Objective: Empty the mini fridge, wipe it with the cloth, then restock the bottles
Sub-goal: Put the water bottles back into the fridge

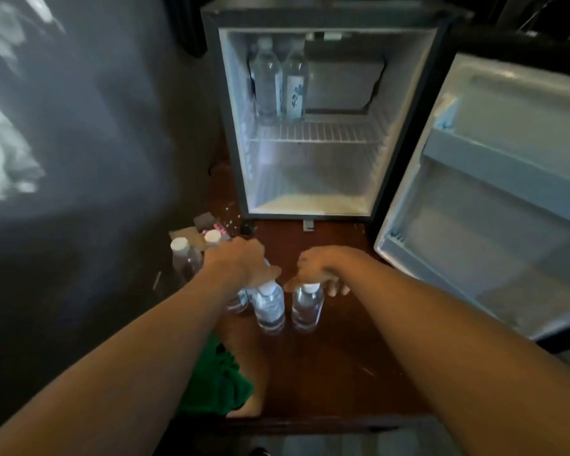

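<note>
view down into an open fridge (310, 14) on a dark wood surface (343, 363), door (507, 199) swung out to the right. inside, at the back left of the wire shelf (326, 131): a clear bottle (266, 80) and a labelled bottle (295, 87), upright and touching.

in front of the fridge, three white-capped bottles upright in a row: left bottle (239, 302), mostly hidden under the left wrist; middle bottle (268, 307); right bottle (307, 309).

left hand (241, 261) just above them, fingers curled down, thumb beside the middle bottle's cap; cannot tell whether gripping anything. right hand (320, 268) pinching the right bottle's cap between thumb and curled fingers.

two far bottles (185, 258) standing further left, close together. green cloth (221, 383) bunched on the wood surface under the left forearm, near the bottom edge.
</note>
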A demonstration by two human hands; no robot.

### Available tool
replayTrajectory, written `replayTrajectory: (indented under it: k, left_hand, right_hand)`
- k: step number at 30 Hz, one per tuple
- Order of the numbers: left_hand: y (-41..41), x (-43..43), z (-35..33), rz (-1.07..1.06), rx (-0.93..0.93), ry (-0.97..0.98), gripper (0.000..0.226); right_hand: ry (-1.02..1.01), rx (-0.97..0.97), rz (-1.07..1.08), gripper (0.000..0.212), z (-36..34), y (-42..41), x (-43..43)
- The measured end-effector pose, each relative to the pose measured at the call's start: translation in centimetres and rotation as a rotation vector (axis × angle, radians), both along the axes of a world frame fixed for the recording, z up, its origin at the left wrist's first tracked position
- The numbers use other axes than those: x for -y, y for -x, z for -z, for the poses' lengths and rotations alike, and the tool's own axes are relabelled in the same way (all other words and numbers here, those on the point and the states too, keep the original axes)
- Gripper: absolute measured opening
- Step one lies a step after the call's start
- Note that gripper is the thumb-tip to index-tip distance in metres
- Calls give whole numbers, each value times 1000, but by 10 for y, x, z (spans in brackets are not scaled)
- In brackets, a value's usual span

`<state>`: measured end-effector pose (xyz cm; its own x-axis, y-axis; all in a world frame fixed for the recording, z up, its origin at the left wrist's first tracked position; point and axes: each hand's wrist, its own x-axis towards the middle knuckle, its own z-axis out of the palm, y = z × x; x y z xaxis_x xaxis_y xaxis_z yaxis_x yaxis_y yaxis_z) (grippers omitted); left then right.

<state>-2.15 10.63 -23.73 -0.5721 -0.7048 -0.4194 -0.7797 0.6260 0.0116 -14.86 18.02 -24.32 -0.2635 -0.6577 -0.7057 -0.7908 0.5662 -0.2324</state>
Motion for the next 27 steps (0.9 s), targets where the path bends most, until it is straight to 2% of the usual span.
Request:
replayTrajectory:
  k: [2, 5, 9, 12, 15, 20, 27]
  left_hand:
    - [-7, -6, 15, 21, 58, -95, 57]
    - [-7, -7, 33, 56, 45, -101, 56]
    - [3, -11, 30, 197, -48, -10, 41]
    - [14, -9, 9, 235, -122, 16, 37]
    - [26, 7, -38, 176, -251, 35, 45]
    - [35, 34, -124, 98, -524, 87, 39]
    - [54, 73, -170, -99, -822, 223, 32]
  right_hand:
    - [-42, -84, -58, 57, 14, -6, -7]
    - [84, -270, -82, 52, 32, -6, -8]
    - [206, -245, 43, 39, 35, 2, -11]
    - [241, -246, 145, 41, 15, 10, -12]
    - [333, -226, 235, 43, -26, 23, -6]
    - [523, -299, 294, 41, -101, 44, 8]
    - [793, -306, 379, 37, -154, 71, 46]
